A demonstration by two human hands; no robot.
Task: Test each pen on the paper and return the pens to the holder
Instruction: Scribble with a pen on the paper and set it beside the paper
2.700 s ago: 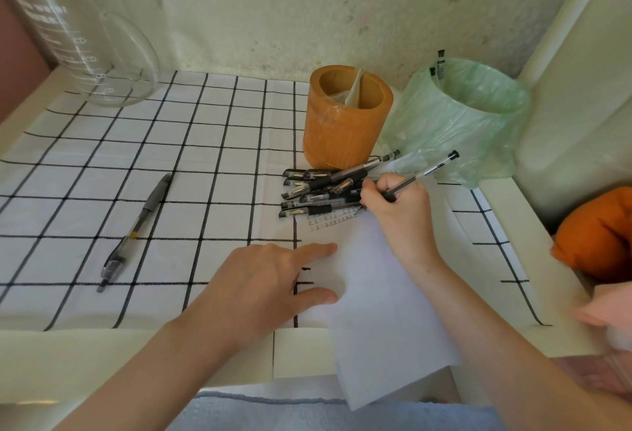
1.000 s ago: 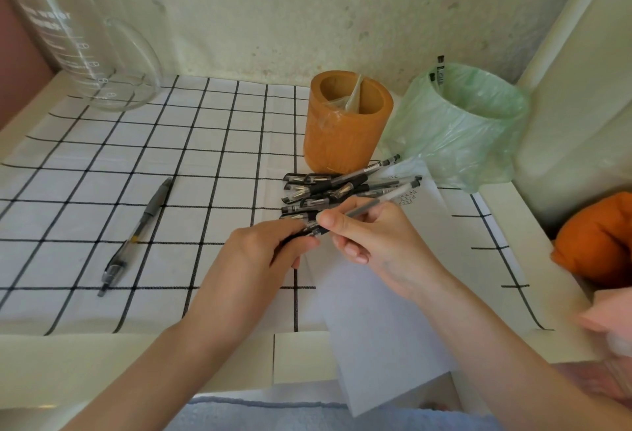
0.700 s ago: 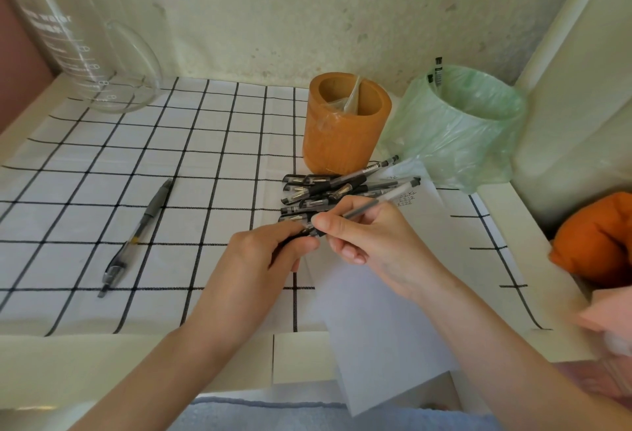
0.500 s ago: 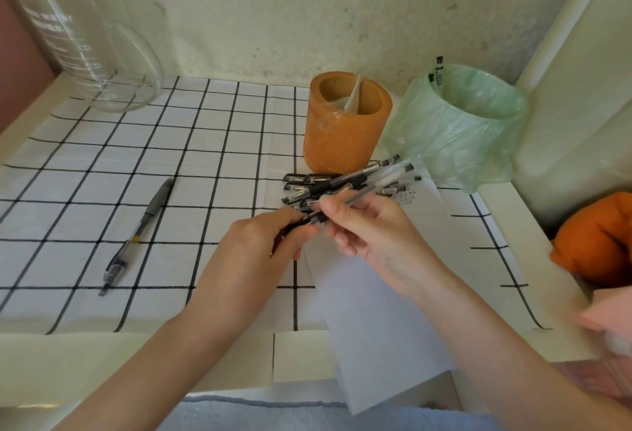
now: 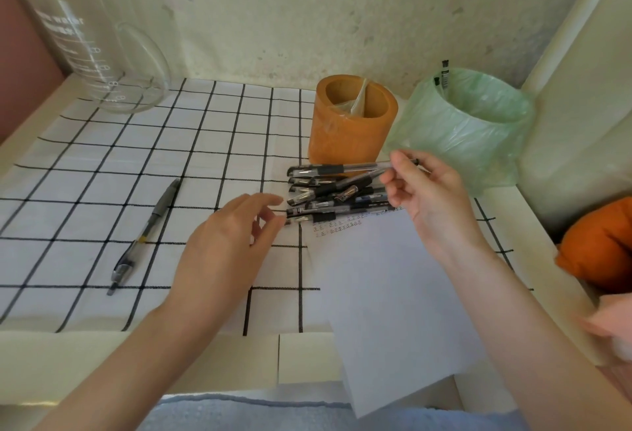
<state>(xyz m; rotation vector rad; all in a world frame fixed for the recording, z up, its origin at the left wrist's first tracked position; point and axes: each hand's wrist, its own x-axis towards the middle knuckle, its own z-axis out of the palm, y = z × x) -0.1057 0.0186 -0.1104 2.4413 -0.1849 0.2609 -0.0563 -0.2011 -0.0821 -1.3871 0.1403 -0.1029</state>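
Pen testing at a desk corner: the person's right hand [image 5: 431, 201] pinches 1 clear-barrelled pen [image 5: 342, 168] near its tail, thumb and fingertips curled round the barrel. The pen hangs just above the far side of the pile of pens [image 5: 328, 198], on the near side of the orange holder [image 5: 352, 123]. Holding it by the tail seems to suit a drop into the holder, which stands just beyond it.

The pen's long axis runs left to right and almost level. Its capped writing end points left, and the short black tail pokes out to the right past the fingers.

The left hand [image 5: 229, 242] hovers over the checked cloth [image 5: 102, 174] with its fingers loosely bent. They appear to grasp nothing, and the tips sit just beside the left ends of the nearest pens in the pile, seemingly ready to draw out another. The pile lies across the far edge of the paper [image 5: 393, 294], where rows of small test marks [image 5: 338, 225] sit close to the writing hand.

1 grey pen [image 5: 147, 235] lies apart on the left, its tip toward the near edge. To the right of the holder, 2 pen ends [image 5: 444, 75] stick up from a green bag-lined bin [image 5: 472, 129]. A glass measuring jug [image 5: 99, 54] stands far left.
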